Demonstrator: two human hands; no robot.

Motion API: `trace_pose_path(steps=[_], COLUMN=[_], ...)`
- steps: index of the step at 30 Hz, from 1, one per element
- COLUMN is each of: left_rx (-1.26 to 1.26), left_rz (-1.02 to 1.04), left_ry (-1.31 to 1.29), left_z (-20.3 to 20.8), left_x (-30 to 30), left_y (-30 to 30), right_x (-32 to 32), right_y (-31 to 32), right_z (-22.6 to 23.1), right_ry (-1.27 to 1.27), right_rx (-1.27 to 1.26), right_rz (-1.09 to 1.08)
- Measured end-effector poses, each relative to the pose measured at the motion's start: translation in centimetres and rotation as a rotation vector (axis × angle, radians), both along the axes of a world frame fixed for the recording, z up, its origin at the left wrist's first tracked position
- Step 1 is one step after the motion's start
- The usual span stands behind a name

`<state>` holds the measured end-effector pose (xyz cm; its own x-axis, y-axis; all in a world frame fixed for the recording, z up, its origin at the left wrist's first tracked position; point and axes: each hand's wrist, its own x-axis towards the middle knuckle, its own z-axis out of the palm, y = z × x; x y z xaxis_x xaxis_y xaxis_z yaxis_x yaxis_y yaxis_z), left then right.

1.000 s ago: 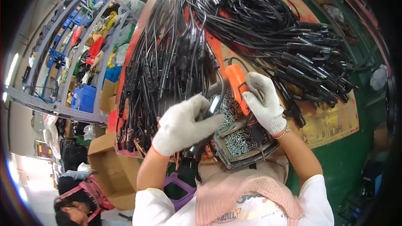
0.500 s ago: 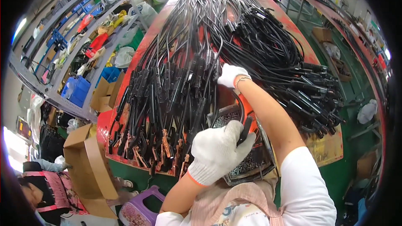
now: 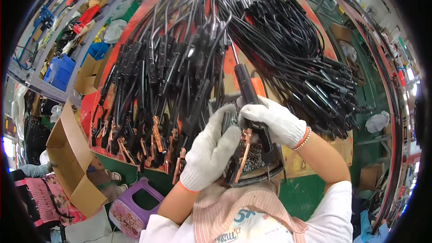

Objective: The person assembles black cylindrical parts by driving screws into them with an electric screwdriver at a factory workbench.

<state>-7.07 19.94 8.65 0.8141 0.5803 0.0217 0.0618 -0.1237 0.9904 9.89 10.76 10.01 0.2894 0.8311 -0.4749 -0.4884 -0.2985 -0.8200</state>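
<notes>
My right hand (image 3: 281, 121), in a white knit glove, is closed round a welding electrode holder; its black handle (image 3: 244, 81) points away from me, with a cable (image 3: 235, 53) running out of the far end. Close beside it my left hand (image 3: 207, 153), also gloved, pinches a dark cylindrical piece (image 3: 228, 119) between thumb and fingers. Copper jaws (image 3: 244, 153) hang below the two hands; which piece they join is hidden by the gloves. Beneath them sits a black tray (image 3: 281, 171) of small screws. An orange thing (image 3: 258, 86), partly covered, lies behind the right hand.
Black cables with holders (image 3: 166, 58) spread over the red table (image 3: 130, 31), some with bare copper jaws at the near left. A second bundle (image 3: 319, 94) lies right. Left stand a cardboard box (image 3: 72, 153), a purple stool (image 3: 130, 211), shelving (image 3: 45, 87) and another person's sleeve (image 3: 33, 170).
My right hand has come back from the cable bundle toward me and now grips a holder beside my left hand. Copper jaws now show beneath the gloves. The view has shifted.
</notes>
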Motion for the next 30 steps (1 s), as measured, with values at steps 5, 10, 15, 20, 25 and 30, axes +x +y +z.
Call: trace_pose_path(steps=[5, 10, 15, 20, 25, 30], left_rx=[0.13, 0.055, 0.473, 0.234, 0.105, 0.281], left_rz=[-0.055, -0.005, 0.366, 0.264, 0.239, 0.229], left_ry=[0.041, 0.097, -0.063, 0.109, 0.03, -0.204], left_z=[-1.1, -0.3, -2.4, -1.3, -1.0, -1.1], left_x=[0.9, 0.4, 1.3, 1.8, 2.8, 3.6], left_y=[-1.3, -1.2, -0.6, -0.5, -0.9, -1.7], right_x=[2.1, 3.3, -3.6, -3.2, -2.0, -1.8], right_y=[3.1, 6.9, 5.1, 4.2, 4.9, 3.4], right_z=[-3.2, -5.1, -2.1, -3.5, -3.3, -3.0], right_ry=[0.227, 0.517, 0.19, 0.327, 0.283, 0.333], right_rx=[0.243, 0.449, 0.287, 0.363, 0.466, 0.425], right_rz=[-0.226, -0.231, -0.456, -0.618, -0.604, -0.597])
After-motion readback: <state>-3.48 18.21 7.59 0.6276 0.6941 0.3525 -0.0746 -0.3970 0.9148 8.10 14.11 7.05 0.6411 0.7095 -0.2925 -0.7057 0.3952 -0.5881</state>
